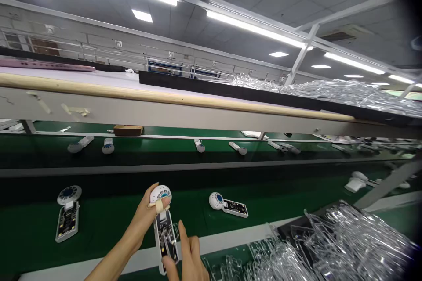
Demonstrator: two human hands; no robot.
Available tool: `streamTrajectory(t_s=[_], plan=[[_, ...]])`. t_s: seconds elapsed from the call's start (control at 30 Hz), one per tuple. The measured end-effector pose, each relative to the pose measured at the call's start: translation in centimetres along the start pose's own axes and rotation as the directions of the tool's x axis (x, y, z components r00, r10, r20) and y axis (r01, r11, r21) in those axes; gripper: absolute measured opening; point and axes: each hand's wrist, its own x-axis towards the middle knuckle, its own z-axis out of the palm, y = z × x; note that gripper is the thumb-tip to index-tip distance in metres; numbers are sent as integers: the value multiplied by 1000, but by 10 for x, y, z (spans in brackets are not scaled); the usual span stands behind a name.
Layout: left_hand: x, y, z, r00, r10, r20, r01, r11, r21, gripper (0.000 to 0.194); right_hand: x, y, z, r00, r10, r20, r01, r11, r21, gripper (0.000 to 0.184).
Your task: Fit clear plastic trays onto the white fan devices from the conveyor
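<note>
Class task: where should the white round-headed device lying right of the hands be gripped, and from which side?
Probably grip the device by its round white head, pinching the rim from above: that end looks solid, while the exposed circuit board lies flat on the belt. The left hand holds a like unit there.

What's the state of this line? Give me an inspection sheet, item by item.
Surface: green conveyor belt, two lanes with a dark strip between them.
Things at hand: white round-headed device with an exposed circuit board, held over the belt; two similar devices lie on the near lane, one on each side, and more on the far lane.
Clutter: clear plastic trays heaped at the near right; brown box on the far lane.
Hands: left hand, one finger taped, grips the round head; right hand has its fingertips at the board.
Cables: nothing seen.
Surroundings: wood-edged shelf carrying more trays; ceiling lights overhead.
</note>
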Motion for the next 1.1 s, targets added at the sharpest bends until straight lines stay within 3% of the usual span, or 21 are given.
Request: streamTrajectory(t_s=[0.07, 0.17, 0.3, 0.43, 0.57, 0.67, 0.73, 0.8, 0.9, 1.0, 1.1], plan=[[-30, 11, 3, 1000, -7, 12, 9, 994, -106, 75, 3, -17, 3, 999, -32, -3, 32, 999, -38, 50], [-61, 22, 5, 1000, 18, -20, -20, 993, -117, 68, -2, -30, 7, 998, -59, -21, 58, 997, -58, 52], [-78, 27, 0, 995, 19, -101, -36, 984, -174, 69, -16, -33, 9, 989, -115, -90, 104, 988, -117, 51], [-87, 21, -6, 989, -13, -150, -32, 955, -296, 72, -25, -30, 3, 995, -100, -3, 100, 995, -13, 57], [-98, 4, -5, 999, -34, -34, 15, 889, -459, 77, -31, -27, -10, 984, -175, -8, 175, 979, 108, 52], [-108, -6, -4, 995, -82, 56, 98, 908, -408, 69, -32, -32, -17, 976, -214, -32, 216, 955, 201, 48], [-113, -8, -4, 999, -53, -7, 48, 943, -329, 58, -28, -36, -18, 991, -119, -56, 131, 930, 343, 48], [-118, -7, -2, 992, 9, -122, -41, 964, -263, 50, -19, -38, -16, 996, 90, -23, -67, 869, 491, 47], [-125, -8, 1, 970, 74, -232, -125, 968, -216, 47, -5, -39, -11, 950, 307, 63, -286, 767, 575, 58], [-130, -15, 4, 947, 104, -305, -165, 970, -181, 45, 0, -38, -5, 947, 316, 53, -285, 756, 589, 59], [-127, -26, 2, 932, 96, -350, -170, 967, -187, 42, 1, -37, 3, 967, 251, 50, -238, 811, 534, 56]])
